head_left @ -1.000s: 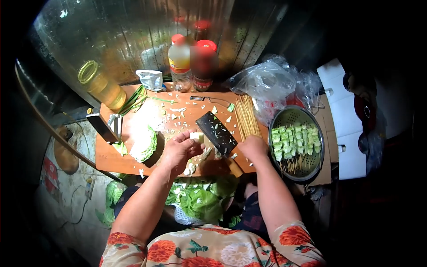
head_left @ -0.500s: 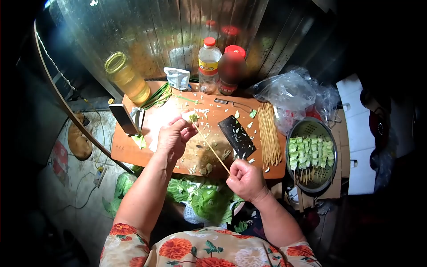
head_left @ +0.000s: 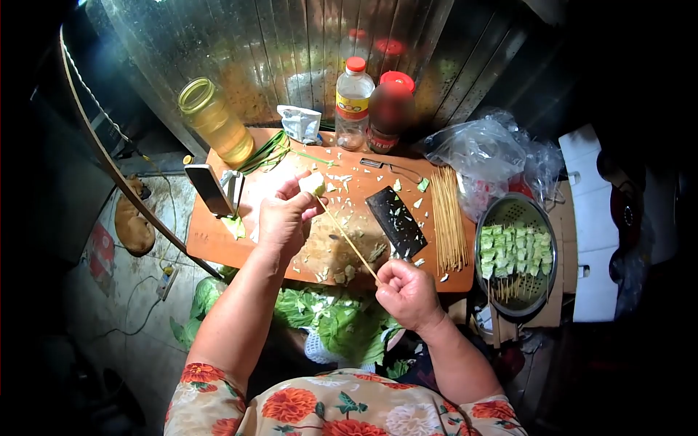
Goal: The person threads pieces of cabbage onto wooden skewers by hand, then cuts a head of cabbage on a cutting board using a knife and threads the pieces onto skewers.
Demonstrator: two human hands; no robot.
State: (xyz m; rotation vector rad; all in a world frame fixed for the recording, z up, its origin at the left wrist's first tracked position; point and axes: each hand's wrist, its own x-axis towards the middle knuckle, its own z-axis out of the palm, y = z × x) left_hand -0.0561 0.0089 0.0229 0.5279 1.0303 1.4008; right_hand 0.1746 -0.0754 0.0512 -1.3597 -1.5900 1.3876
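My left hand (head_left: 285, 215) pinches a folded piece of pale green cabbage (head_left: 313, 184) above the board. A thin wooden skewer (head_left: 349, 243) slants from that cabbage down to my right hand (head_left: 408, 293), whose fingers are closed round its lower end. Whether the tip has gone through the cabbage is hidden. Beneath the hands, cabbage scraps dot the orange-brown board (head_left: 218, 243). A dark cleaver blade (head_left: 395, 218), strewn with bits of leaf, lies just beyond my right hand. Cabbage leaves (head_left: 338, 323) lie below the board's near edge.
Bare skewers (head_left: 448, 221) lie at the board's right, beside a colander (head_left: 518, 312) with cabbage skewers (head_left: 516, 251). A jar of yellow liquid (head_left: 218, 127), a phone (head_left: 209, 190), a clear bottle (head_left: 354, 102), a red-lidded jar (head_left: 389, 131) and a plastic bag (head_left: 480, 156) line the far side.
The view has shifted slightly, so the whole scene sits a little further right. My left fingers have spread a bit around the cabbage. Both hands keep their holds.
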